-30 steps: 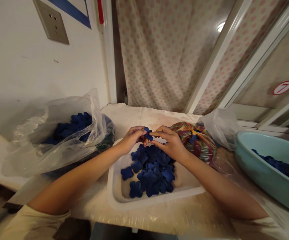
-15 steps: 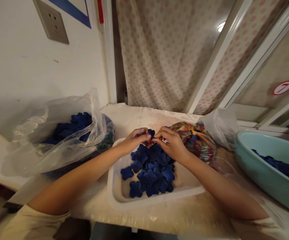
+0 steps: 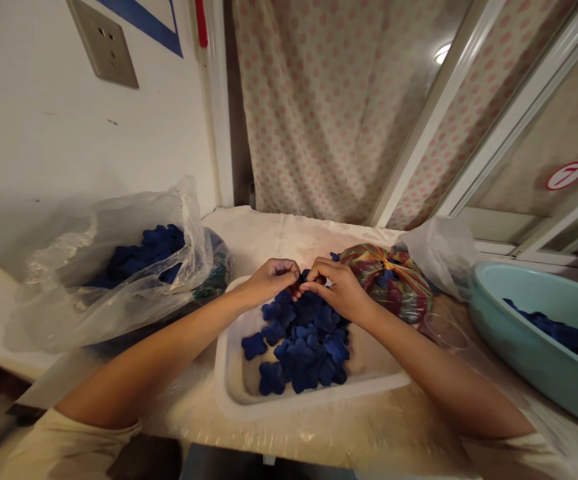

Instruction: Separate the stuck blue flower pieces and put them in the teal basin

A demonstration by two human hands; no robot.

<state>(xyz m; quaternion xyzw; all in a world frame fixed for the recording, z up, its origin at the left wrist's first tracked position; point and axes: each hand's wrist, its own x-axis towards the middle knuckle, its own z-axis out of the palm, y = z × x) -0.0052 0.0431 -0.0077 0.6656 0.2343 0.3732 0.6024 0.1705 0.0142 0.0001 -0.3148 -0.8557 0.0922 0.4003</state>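
Above the far part of a white tray, my two hands meet with their fingers pinched around a small dark blue flower-shaped piece. My left hand is closed on its left side; my right hand is closed on its right. Most of the piece is hidden by the fingertips. Below them in the tray lies a heap of dark blue flower-shaped pieces, soft-looking and with rounded lobes. One such piece lies apart at the heap's left.
An open clear plastic bag with more blue pieces stands at left. Behind my right hand is a tied red-and-green patterned bundle. A pale turquoise basin holding blue pieces is at right. A dotted curtain hangs behind the table.
Both hands have curled tighter and closer around the blue piece, which now shows less and sits slightly lower. The tray and heap look unchanged.
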